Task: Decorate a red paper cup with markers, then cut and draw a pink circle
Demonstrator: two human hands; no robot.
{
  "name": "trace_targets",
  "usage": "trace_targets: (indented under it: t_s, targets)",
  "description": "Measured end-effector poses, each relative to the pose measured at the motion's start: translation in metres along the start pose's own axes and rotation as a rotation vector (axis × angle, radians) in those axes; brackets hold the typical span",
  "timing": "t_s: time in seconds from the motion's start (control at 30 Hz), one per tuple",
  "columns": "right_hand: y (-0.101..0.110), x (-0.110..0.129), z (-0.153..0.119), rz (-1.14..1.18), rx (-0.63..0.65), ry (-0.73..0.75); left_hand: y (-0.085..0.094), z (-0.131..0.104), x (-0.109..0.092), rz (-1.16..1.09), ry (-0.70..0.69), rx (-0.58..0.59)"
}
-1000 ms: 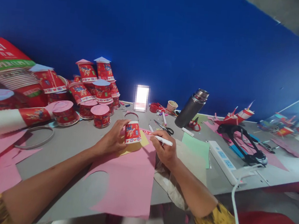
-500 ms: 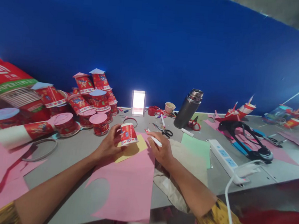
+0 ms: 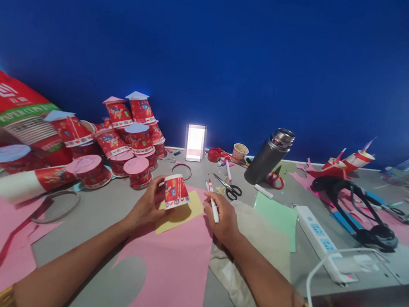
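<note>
My left hand (image 3: 149,205) is wrapped round a red patterned paper cup (image 3: 175,191), held tilted over a yellow paper sheet (image 3: 188,213). My right hand (image 3: 223,218), right of the cup, grips a white marker (image 3: 214,207) with a red tip end pointing away from me. A gap separates marker and cup. Beneath both hands lies a large pink paper (image 3: 177,261) with a round cut-out at its left. Black-handled scissors (image 3: 233,191) rest just beyond my right hand.
Red paper cups with paper tops (image 3: 137,170) are stacked at left. A dark flask (image 3: 268,156), green paper (image 3: 277,217), a beige cloth (image 3: 253,253), a white power strip (image 3: 320,240) with a cable and a black headset-like strap (image 3: 357,210) lie to the right.
The marker in my right hand has turned more upright, pointing away from me. The cup tilts slightly differently in my left hand. The whole view has shifted a little.
</note>
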State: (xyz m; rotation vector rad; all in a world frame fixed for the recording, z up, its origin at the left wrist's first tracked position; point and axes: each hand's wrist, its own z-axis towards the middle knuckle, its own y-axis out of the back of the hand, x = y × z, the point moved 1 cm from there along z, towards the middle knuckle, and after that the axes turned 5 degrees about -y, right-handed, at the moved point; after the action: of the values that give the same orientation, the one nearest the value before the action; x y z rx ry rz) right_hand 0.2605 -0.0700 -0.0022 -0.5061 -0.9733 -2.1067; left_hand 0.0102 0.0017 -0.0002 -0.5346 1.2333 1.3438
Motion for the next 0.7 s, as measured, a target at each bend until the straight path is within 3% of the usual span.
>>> trace_targets:
  t_s: [0.2, 0.37, 0.5, 0.7]
  targets:
    - [0.005, -0.016, 0.006, -0.123, -0.104, -0.041, -0.007, -0.001, -0.002, -0.176, 0.026, 0.036]
    - [0.008, -0.023, 0.004, -0.221, -0.124, -0.065, -0.014, -0.005, -0.007, -0.327, 0.101, -0.031]
    - [0.008, -0.026, -0.001, -0.256, -0.076, -0.088, -0.010, -0.005, -0.010, -0.317, 0.166, -0.075]
    - [0.008, -0.025, 0.000, -0.258, -0.105, -0.150, 0.000, 0.000, -0.016, -0.379, 0.253, -0.132]
